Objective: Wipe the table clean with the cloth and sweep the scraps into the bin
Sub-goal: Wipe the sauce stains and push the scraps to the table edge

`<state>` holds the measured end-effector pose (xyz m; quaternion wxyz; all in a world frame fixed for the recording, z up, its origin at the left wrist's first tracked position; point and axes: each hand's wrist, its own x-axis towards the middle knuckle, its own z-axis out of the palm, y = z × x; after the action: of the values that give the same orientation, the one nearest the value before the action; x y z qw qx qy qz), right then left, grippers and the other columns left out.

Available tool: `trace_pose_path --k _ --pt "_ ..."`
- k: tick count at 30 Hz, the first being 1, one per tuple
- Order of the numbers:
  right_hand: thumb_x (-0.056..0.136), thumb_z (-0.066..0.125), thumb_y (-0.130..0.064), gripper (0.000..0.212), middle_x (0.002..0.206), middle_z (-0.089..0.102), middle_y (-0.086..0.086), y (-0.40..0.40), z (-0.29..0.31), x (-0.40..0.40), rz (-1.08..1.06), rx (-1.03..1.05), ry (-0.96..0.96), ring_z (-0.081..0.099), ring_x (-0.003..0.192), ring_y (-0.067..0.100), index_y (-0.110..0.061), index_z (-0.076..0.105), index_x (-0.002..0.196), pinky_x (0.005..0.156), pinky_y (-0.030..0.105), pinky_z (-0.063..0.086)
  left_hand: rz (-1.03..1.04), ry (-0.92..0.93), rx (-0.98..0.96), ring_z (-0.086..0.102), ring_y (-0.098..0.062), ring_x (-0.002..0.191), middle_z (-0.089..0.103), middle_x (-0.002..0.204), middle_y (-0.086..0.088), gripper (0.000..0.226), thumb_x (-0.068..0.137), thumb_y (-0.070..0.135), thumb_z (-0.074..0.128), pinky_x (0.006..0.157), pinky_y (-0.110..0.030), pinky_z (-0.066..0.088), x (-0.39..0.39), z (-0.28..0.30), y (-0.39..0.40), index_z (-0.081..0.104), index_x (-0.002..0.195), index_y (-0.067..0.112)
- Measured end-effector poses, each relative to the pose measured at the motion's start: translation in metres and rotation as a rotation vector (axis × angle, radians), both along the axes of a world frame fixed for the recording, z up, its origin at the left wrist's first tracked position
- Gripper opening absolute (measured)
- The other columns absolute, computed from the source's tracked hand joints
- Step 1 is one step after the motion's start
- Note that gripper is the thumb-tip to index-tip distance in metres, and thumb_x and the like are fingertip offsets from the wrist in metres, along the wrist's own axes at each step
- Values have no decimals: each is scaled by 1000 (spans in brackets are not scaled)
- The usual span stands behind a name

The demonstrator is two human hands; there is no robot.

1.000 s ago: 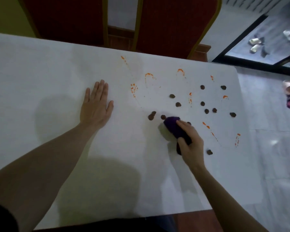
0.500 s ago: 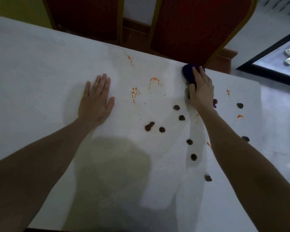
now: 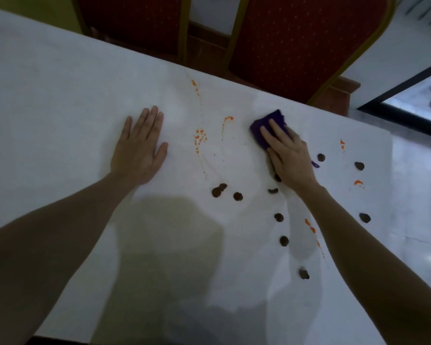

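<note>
Two hands: both on the white bench (image 3: 60, 100), palms down, forearms reaching in from the near edge
Left hand (image 3: 138, 148): flat on bare bench surface, fingers (image 3: 149, 120) extended and close together, thumb spread to the right, gripping nothing
Orange smears (image 3: 200, 140): streaks and dots between the two hands; further marks right of the right forearm
Brown scraps (image 3: 219, 191): a loose group below the smears, a line of single pieces running toward the near edge, more at far right
Cloth (image 3: 265, 128): purple, bunched, lying on the bench near the far edge, just right of the central smears
Right hand (image 3: 289, 155): pressed on top of the cloth, fingers (image 3: 275, 134) extended flat over it, not curled around it
Chairs (image 3: 296, 41): two red backs beyond the far edge
Bin: not visible
</note>
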<state>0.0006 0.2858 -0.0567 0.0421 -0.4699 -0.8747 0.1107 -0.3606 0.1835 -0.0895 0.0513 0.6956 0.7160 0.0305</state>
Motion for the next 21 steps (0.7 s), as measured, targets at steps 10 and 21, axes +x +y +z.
trace_pose_path --k 10,21 --pt "101 39 -27 48 158 33 2 26 -3 -102 60 -30 98 29 141 37 -25 39 149 112 50 29 5 1 -16 8 -22 153 11 166 -8 68 101 45 15 124 -46 7 0 0 0 11 158 9" --pt "99 37 -23 47 152 43 8 31 -1 -65 3 12 72 42 130 41 -19 47 144 109 51 34 52 -23 -5 6 -23 154 8 166 -10 68 101 44 14 124 -45 6 1 3 -1 9 158 8"
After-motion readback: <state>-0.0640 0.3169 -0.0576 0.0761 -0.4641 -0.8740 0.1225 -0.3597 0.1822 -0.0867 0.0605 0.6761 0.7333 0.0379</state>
